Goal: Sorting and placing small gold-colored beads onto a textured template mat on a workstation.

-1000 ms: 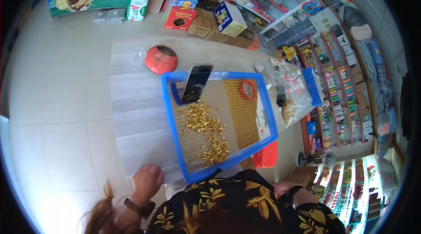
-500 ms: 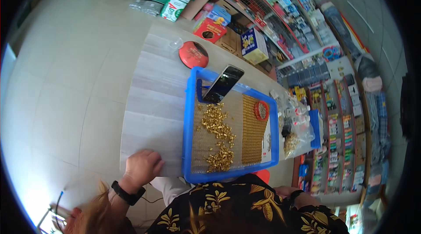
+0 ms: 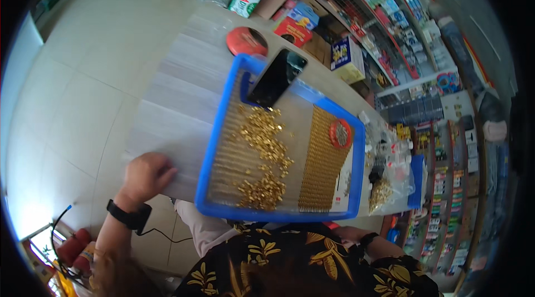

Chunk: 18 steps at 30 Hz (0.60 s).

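Observation:
My left hand [image 3: 147,175] rests at the near left corner of the pale tabletop [image 3: 173,107], fingers curled in and thumb toward the tray. Whatever is under those fingers, if anything, is hidden. To its right is a blue plastic tray [image 3: 205,179], with loose gold-coloured pieces [image 3: 262,135] scattered over its ribbed, see-through lining. Rows of small gold pieces [image 3: 320,169] fill the right part. A phone [image 3: 277,78] leans on a blue stand [image 3: 246,89] at the tray's far left corner. My right hand [image 3: 348,234] is low beside the tray's near edge, its fingers hidden.
A round red tin [image 3: 247,41] lies beyond the tray, and a small red dish [image 3: 340,133] sits inside it. Clear plastic bags [image 3: 395,169] crowd the table's right side. Boxes [image 3: 346,60] and stocked shelves [image 3: 429,185] stand behind and to the right.
The view has turned and shifted, so the tray and my left hand appear farther left. That hand keeps about the same distance from the tray. The gold pieces look unchanged.

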{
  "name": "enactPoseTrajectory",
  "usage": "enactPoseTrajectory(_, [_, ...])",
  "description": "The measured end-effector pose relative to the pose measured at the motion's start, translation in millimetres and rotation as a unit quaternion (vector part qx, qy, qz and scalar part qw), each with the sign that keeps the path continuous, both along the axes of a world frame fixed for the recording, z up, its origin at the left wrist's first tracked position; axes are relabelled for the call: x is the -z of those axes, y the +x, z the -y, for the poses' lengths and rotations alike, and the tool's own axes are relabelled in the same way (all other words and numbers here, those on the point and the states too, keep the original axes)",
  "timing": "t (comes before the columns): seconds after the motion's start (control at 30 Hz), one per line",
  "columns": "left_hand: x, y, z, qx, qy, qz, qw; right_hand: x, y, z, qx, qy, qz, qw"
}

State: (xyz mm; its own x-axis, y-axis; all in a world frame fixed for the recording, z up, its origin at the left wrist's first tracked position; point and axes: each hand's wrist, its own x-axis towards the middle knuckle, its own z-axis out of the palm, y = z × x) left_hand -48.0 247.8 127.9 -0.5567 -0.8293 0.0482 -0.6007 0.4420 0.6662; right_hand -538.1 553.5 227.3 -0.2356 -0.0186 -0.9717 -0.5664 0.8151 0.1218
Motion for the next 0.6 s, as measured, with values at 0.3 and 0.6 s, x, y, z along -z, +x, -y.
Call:
enactPoseTrajectory(0.3, [11, -15, -5, -0.078, 0.065, 0.01, 0.995, 63, -75, -96, 0.142, -0.163, 0.017, 0.976])
enactPoseTrajectory(0.6, [13, -27, -9, -0.171, 0.07, 0.024, 0.982, 45, -92, -60, 0.387, -0.531, -0.134, 0.742])
